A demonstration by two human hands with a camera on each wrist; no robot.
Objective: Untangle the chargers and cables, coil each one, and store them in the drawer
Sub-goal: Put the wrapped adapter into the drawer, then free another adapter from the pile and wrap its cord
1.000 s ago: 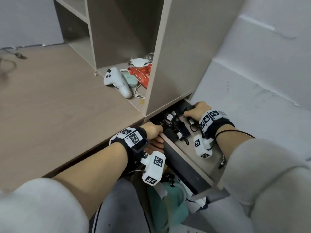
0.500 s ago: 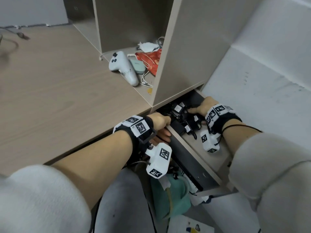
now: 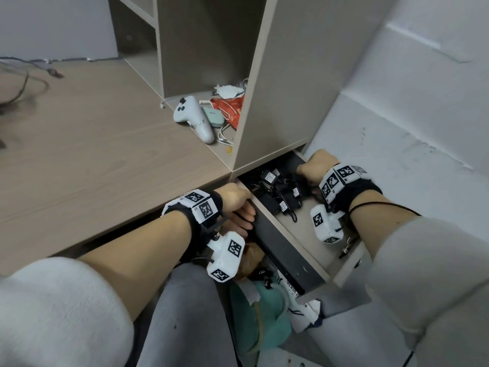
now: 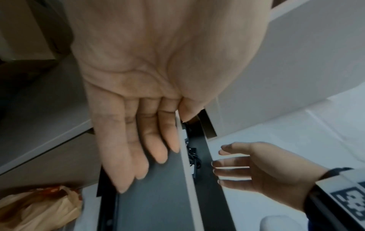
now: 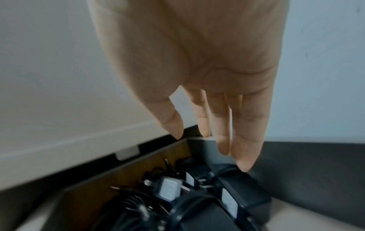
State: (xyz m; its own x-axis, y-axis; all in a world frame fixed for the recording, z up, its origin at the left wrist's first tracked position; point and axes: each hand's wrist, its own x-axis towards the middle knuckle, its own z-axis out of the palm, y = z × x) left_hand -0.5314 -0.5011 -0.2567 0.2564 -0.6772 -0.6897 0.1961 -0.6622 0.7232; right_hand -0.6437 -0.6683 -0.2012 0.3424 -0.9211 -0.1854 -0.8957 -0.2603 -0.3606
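Since a second ago the right hand (image 3: 316,165) has slid from the middle of the drawer (image 3: 304,229) toward its back corner, and the whole view has tilted so the shelf sits higher; the left hand (image 3: 238,200) has stayed on the drawer's side wall. Its fingers (image 4: 138,148) lie straight and together against the dark outer face, thumb hooked over the pale top edge; the right fingers (image 5: 223,128) hang straight and slightly apart above the chargers (image 3: 280,192), gripping nothing, the longest tip seeming to touch a black adapter. The chargers and their cables lie bundled in the drawer's rear half, under the desk (image 3: 105,160) edge.

To finish well, I judge the right hand should press the pile flat and tuck any stray lead below the rim, then withdraw before the left pushes the drawer in; a loop left proud could catch on the desk's underside.

Much is unclear; the drawer's far end is shadowed beneath the shelf unit (image 3: 264,88), so I cannot count the coils or tell whether each is tidy; the right wrist view is blurred.
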